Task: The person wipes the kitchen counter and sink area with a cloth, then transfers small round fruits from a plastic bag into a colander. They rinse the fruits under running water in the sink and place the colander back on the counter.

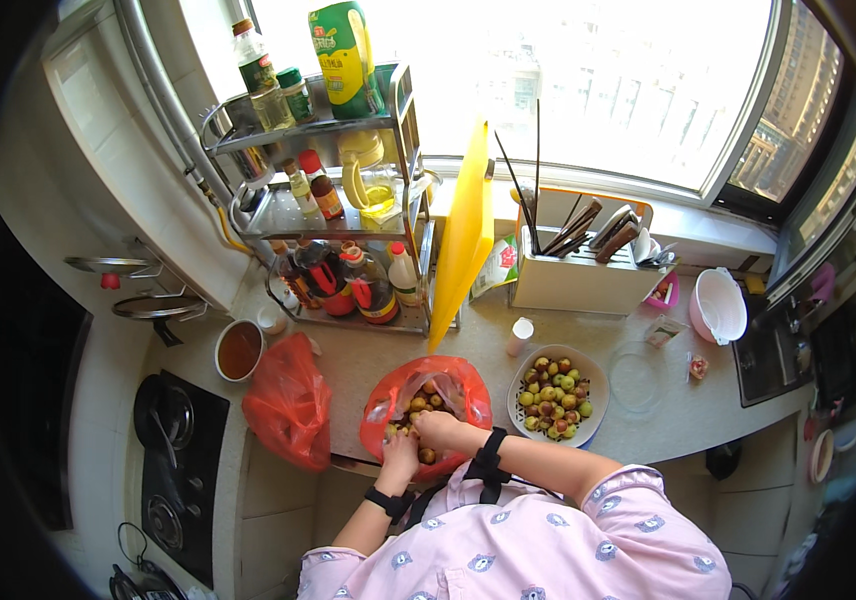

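Observation:
Both hands are at the mouth of a red plastic bag (469,373) with a pale inner lining, which stands at the counter's front edge. Inside lie brown and green jujubes (418,404). My left hand (399,454) is at the bag's near left side, fingers bent down among the fruit. Beside it, my right hand (439,430) reaches in from the right with curled fingers. The fingertips are partly hidden, so what they grip is unclear. To the right, a white patterned dish (599,386) is heaped with more jujubes (554,396).
Another red plastic bag (289,409) and a bowl of brown liquid (240,350) stand left, near the gas stove (184,465). Behind are a bottle rack (323,217), a yellow cutting board (464,240) and a knife block (570,281). A glass plate (636,379) and a white colander (718,306) sit right.

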`<state>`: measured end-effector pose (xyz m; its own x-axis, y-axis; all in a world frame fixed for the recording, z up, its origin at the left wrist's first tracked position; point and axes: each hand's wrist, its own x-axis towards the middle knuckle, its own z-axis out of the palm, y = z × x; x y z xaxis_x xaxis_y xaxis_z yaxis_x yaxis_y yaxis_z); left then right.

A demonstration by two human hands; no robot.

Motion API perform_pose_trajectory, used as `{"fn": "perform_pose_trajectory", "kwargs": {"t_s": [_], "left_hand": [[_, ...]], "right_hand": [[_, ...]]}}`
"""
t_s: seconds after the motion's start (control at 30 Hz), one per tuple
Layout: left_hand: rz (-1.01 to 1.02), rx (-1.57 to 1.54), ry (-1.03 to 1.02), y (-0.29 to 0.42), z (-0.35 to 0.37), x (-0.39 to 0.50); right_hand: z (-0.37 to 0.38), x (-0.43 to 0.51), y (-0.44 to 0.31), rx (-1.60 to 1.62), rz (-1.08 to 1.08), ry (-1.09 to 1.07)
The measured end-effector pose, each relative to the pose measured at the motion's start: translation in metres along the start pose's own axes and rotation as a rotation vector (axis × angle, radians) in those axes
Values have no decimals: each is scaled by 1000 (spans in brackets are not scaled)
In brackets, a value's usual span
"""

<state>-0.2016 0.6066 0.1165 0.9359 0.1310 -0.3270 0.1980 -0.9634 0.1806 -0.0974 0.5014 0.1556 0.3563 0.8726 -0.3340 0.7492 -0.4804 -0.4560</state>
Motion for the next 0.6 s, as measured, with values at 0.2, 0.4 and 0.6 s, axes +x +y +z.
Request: {"fn": "perform_pose_trajectory", "kwargs": {"t_s": [0.2,0.4,0.6], "left_hand": [[130,-259,-29,-3,-5,1],[-6,-259,-151,5,-7,8],[-15,-263,-319,12,-22,21]], "right_hand": [[23,-5,8,-293,-59,118],[19,-24,18,-393,19,37],[23,-38,29,-193,109,-56]]}}
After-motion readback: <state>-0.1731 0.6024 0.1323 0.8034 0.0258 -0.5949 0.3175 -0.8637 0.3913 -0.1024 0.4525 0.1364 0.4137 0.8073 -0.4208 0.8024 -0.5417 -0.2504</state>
